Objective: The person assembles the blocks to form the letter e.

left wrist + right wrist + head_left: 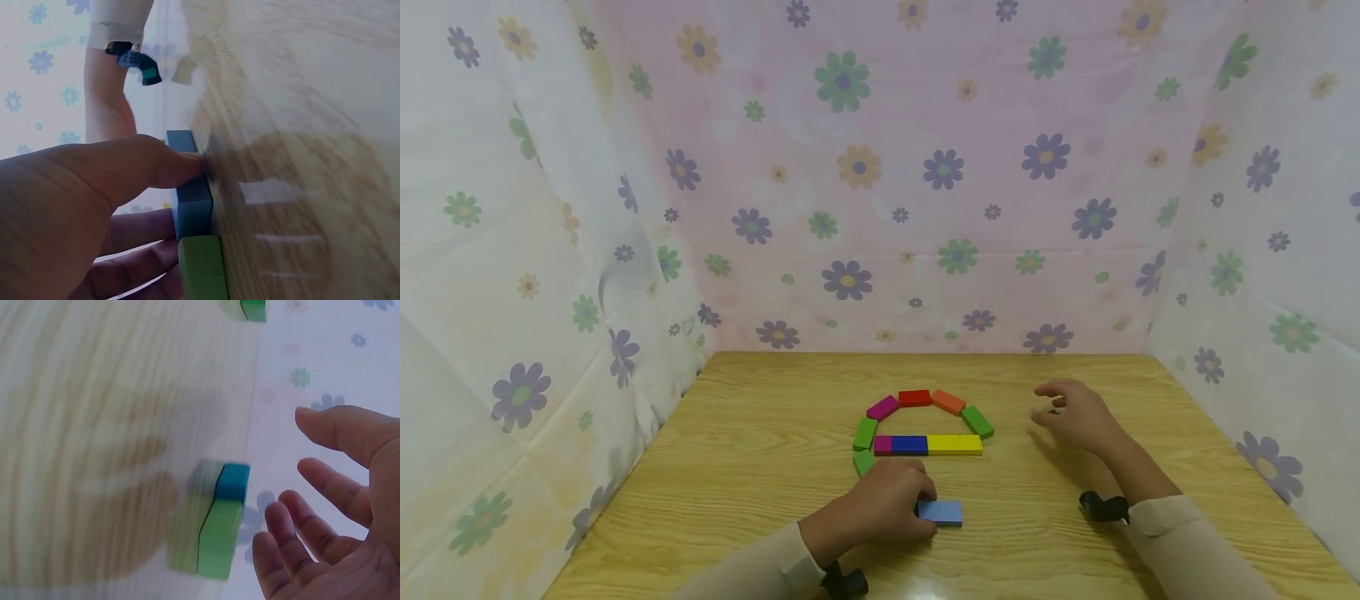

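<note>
On the near part of the table my left hand [886,502] holds a light-blue block [946,512] by its left end. In the left wrist view my thumb [178,169] presses one side of that blue block [192,215], with fingers on the other side. A green block [203,269] stands close against it there. Above the table at the right, my right hand [1078,417] is held with fingers spread and loosely bent, nothing between them. A green block [863,462] is partly covered by my left hand.
Green [865,433], magenta [882,407], red [914,397], orange [948,402] and green [977,422] blocks form an arc. Inside it lies a straight row of magenta [882,445], dark-blue [909,445] and yellow [954,444] blocks. Flowered cloth [895,250] surrounds the wooden table [760,417].
</note>
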`<state>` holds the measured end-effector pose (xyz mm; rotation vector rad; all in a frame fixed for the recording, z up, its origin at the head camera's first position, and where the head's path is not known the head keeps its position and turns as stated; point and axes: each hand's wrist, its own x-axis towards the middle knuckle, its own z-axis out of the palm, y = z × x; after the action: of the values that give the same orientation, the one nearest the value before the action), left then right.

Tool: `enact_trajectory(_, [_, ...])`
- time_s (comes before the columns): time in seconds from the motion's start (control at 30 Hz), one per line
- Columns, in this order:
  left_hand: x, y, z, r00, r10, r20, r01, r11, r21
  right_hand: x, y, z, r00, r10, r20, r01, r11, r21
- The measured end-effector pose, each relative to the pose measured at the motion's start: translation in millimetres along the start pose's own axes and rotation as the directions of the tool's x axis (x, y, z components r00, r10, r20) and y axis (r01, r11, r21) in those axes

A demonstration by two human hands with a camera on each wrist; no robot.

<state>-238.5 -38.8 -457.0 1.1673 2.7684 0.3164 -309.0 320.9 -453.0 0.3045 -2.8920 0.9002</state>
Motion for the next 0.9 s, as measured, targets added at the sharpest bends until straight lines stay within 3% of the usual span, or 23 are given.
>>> enact_trajectory(0.37, [0.4, 3.2, -1.4, 1.000, -0.012, -0.020, 0.013, 1.000, 0.009, -17.7, 28, -21, 0.994, 0.099, 0.040, -0.100, 0.995, 0.012])
enact_trajectory(0.53, [0.8, 5.2, -4.0, 1.000, -0.022, -0.010, 0.022, 1.000, 0.002, -22.3, 39, -24, 0.992, 0.111, 0.068, -0.110, 0.994, -0.009])
enact_trajectory(0.9, [1.8, 6.1, -4.2, 0.999, -0.041, 0.003, 0.041, 0.999, -0.015, -25.1, 42, -22, 0.984, 0.139, 0.114, -0.136, 0.990, -0.029])
